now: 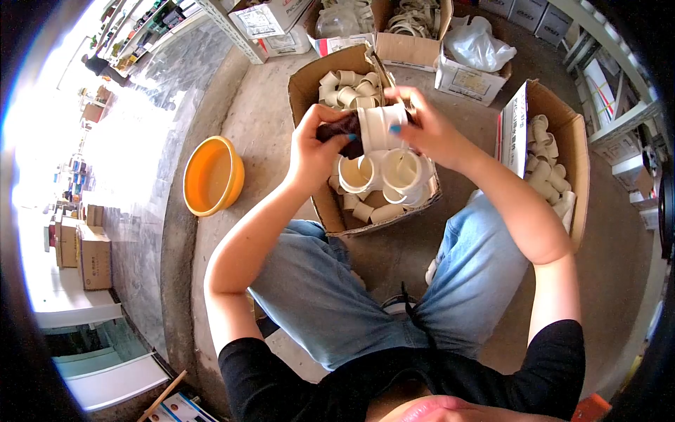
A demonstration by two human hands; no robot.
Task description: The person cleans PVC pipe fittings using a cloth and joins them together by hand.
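A white plastic pipe fitting (380, 130) with ridged collars is held over an open cardboard box (304, 79). My left hand (314, 144) is closed around a dark brown cloth (343, 129), pressed against the fitting's left end. My right hand (432, 132) grips the right end, its thumb at the near side and its fingers over the top. Just below the hands, a wide white fitting (357, 174) and a second one (403, 174) show their round openings. Smaller cream elbow fittings (348, 97) fill the box around them.
A yellow basin (214, 176) stands on the floor at the left. To the right is another cardboard box (578, 151) of fittings. Several boxes line the back, one with a plastic bag (479, 43). Metal shelving (629, 123) rises at the right. A distant person (103, 69) appears at upper left.
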